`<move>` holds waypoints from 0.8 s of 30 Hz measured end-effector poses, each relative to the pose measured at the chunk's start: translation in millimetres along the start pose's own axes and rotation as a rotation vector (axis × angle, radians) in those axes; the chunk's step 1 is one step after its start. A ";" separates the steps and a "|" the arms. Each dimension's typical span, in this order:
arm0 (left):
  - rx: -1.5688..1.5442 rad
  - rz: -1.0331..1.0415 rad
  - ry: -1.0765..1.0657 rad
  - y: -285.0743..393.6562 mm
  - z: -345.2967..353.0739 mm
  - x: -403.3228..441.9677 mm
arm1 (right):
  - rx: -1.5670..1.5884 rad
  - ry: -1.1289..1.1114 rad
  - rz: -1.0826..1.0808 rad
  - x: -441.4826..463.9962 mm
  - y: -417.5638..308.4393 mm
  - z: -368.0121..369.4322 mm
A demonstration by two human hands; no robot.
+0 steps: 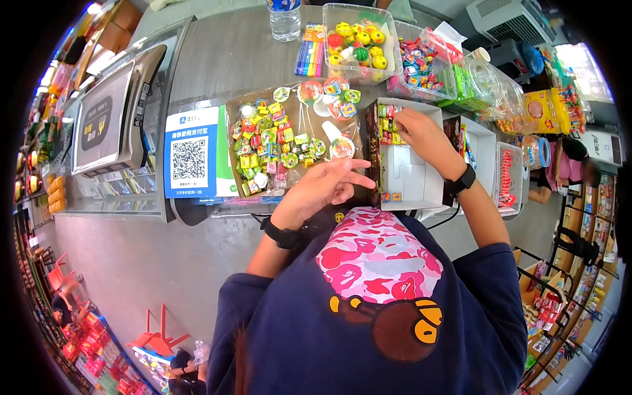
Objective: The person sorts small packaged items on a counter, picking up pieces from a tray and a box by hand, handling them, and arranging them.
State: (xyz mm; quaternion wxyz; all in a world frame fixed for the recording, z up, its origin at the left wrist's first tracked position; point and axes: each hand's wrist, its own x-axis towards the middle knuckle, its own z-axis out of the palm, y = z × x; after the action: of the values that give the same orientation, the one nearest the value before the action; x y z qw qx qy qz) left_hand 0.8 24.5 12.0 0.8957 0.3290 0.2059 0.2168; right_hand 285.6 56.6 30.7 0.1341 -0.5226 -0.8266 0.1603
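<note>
My right hand [419, 136] reaches into the white open box [420, 187], its fingers closed at the small wrapped candies [386, 125] along the box's left side; what they pinch, if anything, is hidden. My left hand [327, 186] hovers between that box and the tray of wrapped candies [270, 141], with two fingers stretched out to the right and nothing seen in it. Round lollipops [342, 148] in clear wrap lie just above my left hand. A few small candies [392, 197] sit at the near left corner of the box.
A QR code sign [189, 160] stands left of the candy tray. Behind are a water bottle [285, 23], a bin of yellow toys [361, 49] and a bin of wrapped sweets [421, 62]. A box of red items [506, 178] is at right. Other people are in the background.
</note>
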 end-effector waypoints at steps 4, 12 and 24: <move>0.000 -0.001 0.023 1.3 1.0 -3.7 | 0.010 -0.012 -0.002 0.2 -1.3 -0.3; 0.812 0.284 0.768 21.8 3.0 -37.5 | 0.055 0.019 0.105 -6.1 -12.1 -27.1; 1.737 0.364 0.856 35.3 -64.6 -42.0 | 0.367 0.097 0.051 -41.7 -93.5 -32.4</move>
State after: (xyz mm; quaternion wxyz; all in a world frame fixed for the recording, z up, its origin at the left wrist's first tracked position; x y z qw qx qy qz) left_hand -75.6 59.1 0.3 0.1453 0.7931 0.5468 0.2255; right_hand 238.9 -14.8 95.9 0.2626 -0.5171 -0.7626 0.2865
